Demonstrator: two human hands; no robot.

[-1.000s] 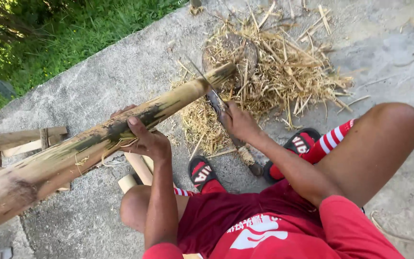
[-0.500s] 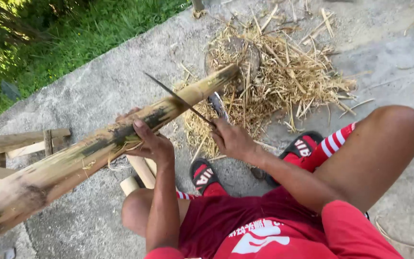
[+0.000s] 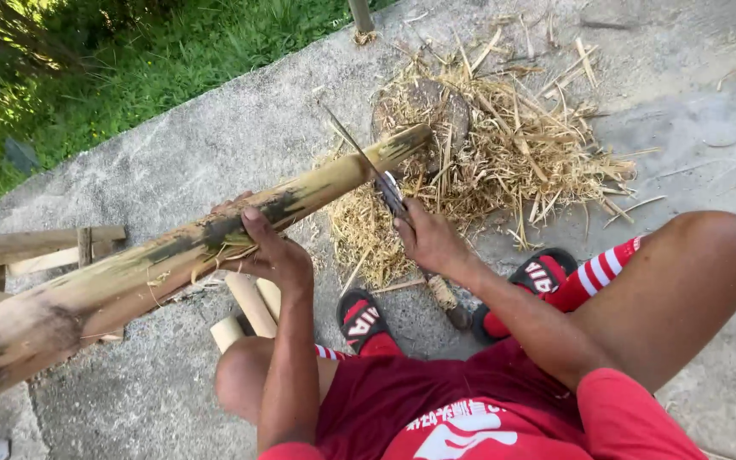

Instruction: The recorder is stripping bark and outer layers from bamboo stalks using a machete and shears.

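The person sits low on the concrete ground [image 3: 172, 162], knees apart, and the left hand [image 3: 270, 251] is wrapped over the top of a long bamboo pole [image 3: 172, 255], fingers curled round it and thumb pressed on the upper side, gripping it firmly. The pole runs on a slant from the lower left of the view up toward the middle, its far end [image 3: 406, 140] resting at the edge of a round wooden chopping block [image 3: 423, 106] that sits half buried in shavings. The right hand [image 3: 432, 238] is closed in a fist round the handle of a long knife [image 3: 368, 166], and the thin blade angles up and to the left, crossing the pole close to its far end; whether the edge is biting into the bamboo or just laid against it cannot be told from here. A wide heap of pale bamboo shavings [image 3: 504, 153] spreads around the block and down toward the feet. The feet are in black slide sandals [image 3: 359, 315] with red socks [image 3: 585, 281] striped in white. Short cut bamboo pieces [image 3: 249, 307] lie on the concrete just under the left forearm. Off to the left sits a rough wooden frame [image 3: 44, 247], and grass [image 3: 129, 60] borders the concrete along the top.
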